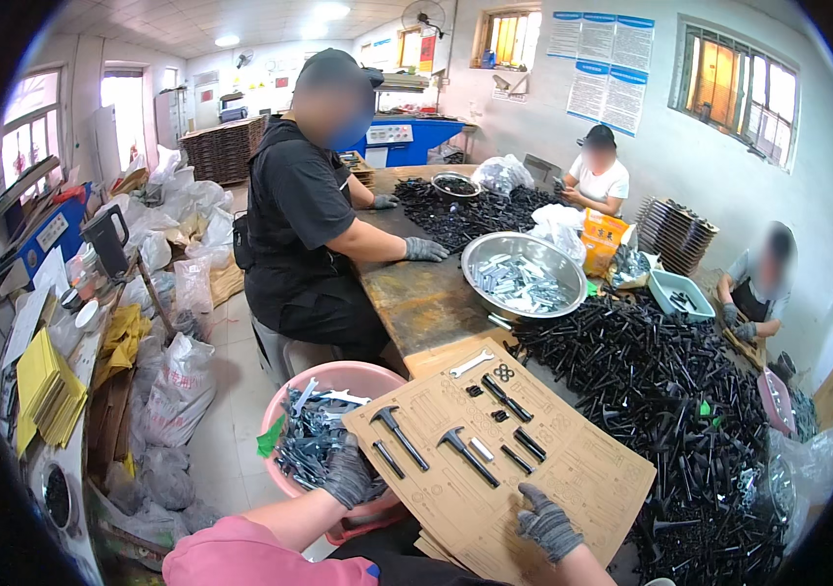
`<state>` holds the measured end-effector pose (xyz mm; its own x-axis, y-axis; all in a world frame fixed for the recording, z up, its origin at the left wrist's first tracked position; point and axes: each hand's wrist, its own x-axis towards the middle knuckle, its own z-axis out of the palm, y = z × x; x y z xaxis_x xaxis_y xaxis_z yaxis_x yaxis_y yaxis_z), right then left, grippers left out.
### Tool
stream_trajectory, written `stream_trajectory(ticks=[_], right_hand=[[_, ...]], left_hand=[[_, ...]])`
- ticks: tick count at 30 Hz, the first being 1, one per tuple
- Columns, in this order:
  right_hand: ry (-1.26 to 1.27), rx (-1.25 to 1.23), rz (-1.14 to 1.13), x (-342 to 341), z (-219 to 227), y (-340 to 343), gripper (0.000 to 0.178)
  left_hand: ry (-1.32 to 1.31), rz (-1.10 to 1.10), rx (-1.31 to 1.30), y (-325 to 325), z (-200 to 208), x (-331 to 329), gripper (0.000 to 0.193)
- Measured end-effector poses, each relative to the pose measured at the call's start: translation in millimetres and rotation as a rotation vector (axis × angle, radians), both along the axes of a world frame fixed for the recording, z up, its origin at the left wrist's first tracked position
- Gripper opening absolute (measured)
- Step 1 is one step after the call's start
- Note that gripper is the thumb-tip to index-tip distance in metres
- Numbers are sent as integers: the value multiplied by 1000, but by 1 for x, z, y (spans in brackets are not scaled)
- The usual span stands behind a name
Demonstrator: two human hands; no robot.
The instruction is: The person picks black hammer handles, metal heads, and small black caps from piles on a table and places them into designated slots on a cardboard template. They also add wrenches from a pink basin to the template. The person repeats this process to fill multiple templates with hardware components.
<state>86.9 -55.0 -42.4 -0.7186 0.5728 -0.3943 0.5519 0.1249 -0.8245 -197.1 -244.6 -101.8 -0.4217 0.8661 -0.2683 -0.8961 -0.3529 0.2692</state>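
My right forearm rises from the lower edge, and I have the gray-gloved right hand (548, 524) angled up and leftward over the near right part of the printed cardboard sheet (592, 479). Its index finger is stretched out and the others bend loosely; I see nothing pinched, though I cannot tell whether the fingertips touch the sheet.

My left arm, in a pink sleeve (240, 552), slants up to the right, putting the gloved left hand (350, 476) at the pink basin (384, 379), just beside the sheet's left edge. The back of the glove faces me; the fingers are mostly hidden, so I cannot tell if they grip anything. Silvery metal parts (304, 454) heap the basin next to it.

Set out apart on the sheet are two black hammer-shaped pieces, the left one (400, 438) and the middle one (469, 457), a short silver cylinder (481, 449), several black rods and, at the far edge, a silver wrench (472, 363).

Beyond, a large pile of black parts (651, 391) covers the table's right side. A steel bowl (538, 244) of silver pieces stands farther back, near a seated co-worker's gloved hand (425, 250) resting flat on the tabletop.
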Motion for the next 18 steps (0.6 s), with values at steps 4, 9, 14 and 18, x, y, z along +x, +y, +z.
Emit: stream_trajectory(ticks=[4,9,14,18], right_hand=[[26,-13,-12,-30,-11,6,48],[-5,249,134,-55,-17,17,53],[82,384,242,-78,-10,21,53],[45,410,268,-90,9,12,53]], left_hand=[[49,253,-24,26,-46,-1,40],[82,437,-44,47,-60,-18,26],[122,360,26,55,-30,-44,34],[205,429,-104,48,-33,-69,46]])
